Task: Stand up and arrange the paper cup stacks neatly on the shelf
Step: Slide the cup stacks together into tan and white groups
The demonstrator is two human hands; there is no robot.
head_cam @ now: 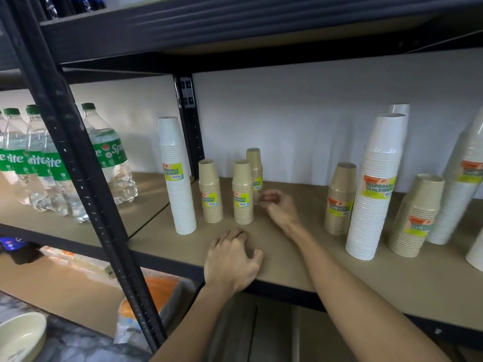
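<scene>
Wrapped paper cup stacks stand upside down on the brown shelf board (pixel 300 259). At the left are a tall white stack (pixel 177 178) and three short tan stacks (pixel 210 192) (pixel 243 193) (pixel 254 173). To the right stand a tan stack (pixel 339 199), a tall white stack (pixel 373 189), another tan stack (pixel 415 218) and a white stack (pixel 460 184) at the frame edge. My left hand (pixel 232 259) rests flat on the shelf's front edge, holding nothing. My right hand (pixel 279 207) hovers just right of the tan stacks, fingers loosely curled and blurred, empty.
Several Sprite bottles (pixel 109 155) fill the neighbouring shelf bay to the left, behind a black upright post (pixel 78 163). A black shelf beam (pixel 235 30) runs overhead. Below lie an orange-lidded item (pixel 162 286) and a pale bowl (pixel 21 338).
</scene>
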